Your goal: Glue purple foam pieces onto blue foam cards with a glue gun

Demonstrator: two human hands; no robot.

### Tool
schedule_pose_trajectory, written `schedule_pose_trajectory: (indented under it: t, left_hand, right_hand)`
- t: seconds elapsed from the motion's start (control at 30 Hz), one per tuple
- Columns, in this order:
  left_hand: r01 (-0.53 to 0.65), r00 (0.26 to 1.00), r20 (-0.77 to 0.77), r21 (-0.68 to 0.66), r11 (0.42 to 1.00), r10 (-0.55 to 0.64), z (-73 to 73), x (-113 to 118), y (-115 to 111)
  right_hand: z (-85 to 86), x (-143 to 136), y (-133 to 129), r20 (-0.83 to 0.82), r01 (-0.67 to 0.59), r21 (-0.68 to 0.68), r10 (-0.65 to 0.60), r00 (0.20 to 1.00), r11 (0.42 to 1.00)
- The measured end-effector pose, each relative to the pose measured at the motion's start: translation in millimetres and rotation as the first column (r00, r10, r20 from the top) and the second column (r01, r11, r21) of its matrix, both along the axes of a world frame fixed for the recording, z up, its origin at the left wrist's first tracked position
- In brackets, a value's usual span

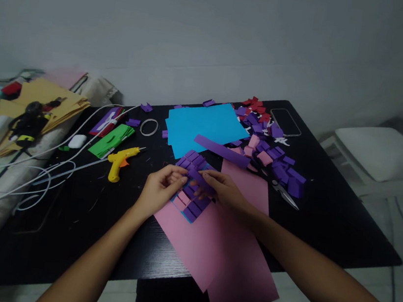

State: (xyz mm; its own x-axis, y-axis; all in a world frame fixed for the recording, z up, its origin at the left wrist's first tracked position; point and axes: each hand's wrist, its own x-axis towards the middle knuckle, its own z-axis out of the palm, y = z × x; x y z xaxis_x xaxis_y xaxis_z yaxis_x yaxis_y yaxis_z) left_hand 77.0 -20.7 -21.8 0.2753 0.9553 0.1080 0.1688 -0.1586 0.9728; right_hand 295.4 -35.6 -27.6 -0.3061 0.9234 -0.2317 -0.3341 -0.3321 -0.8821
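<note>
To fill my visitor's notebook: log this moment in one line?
left hand, right hand: at purple paper | beneath: pink sheets | nearby: glue gun, scissors

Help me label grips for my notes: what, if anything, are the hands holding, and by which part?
The left hand and right hand hold a purple paper piece, the left fingertips near its left end; exactly where the right fingers grip is unclear.

Black table (320, 211), glue gun (120, 161) left of left hand (163, 185), scissors (285, 195) right of right hand (224, 189), pink sheets (207, 243) beneath, blue sheets (205, 124) beyond
</note>
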Motion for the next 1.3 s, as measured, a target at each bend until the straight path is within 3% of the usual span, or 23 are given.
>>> schedule_pose_trajectory:
  t: [0.23,0.43,0.67,0.87,1.3]
  left_hand:
    - [0.005,0.982,-0.182,0.237,0.971,0.040,-3.8,-1,-2]
    - [0.039,0.964,-0.252,0.456,0.889,0.087,3.1,1,-5]
    - [0.047,0.966,-0.236,0.573,0.819,0.110,5.9,2,-7]
    - [0.054,0.958,-0.258,0.586,0.809,0.122,4.4,1,-8]
    - [0.029,0.968,-0.240,0.410,0.912,0.077,8.0,5,-9]
  right_hand:
    - [0.1,0,-2,0.045,-0.029,0.062,0.026,0.999,0.998]
    - [-0.4,2,-2,0.174,-0.045,0.172,0.015,0.985,0.984]
    - [-1.5,0,-9,0.437,-0.073,0.434,-0.139,0.889,0.898]
    - [-2.1,0,-13,0.465,-0.123,0.442,-0.109,0.879,0.888]
    - [-4.1,0,-11,0.323,-0.045,0.333,-0.069,0.944,0.942]
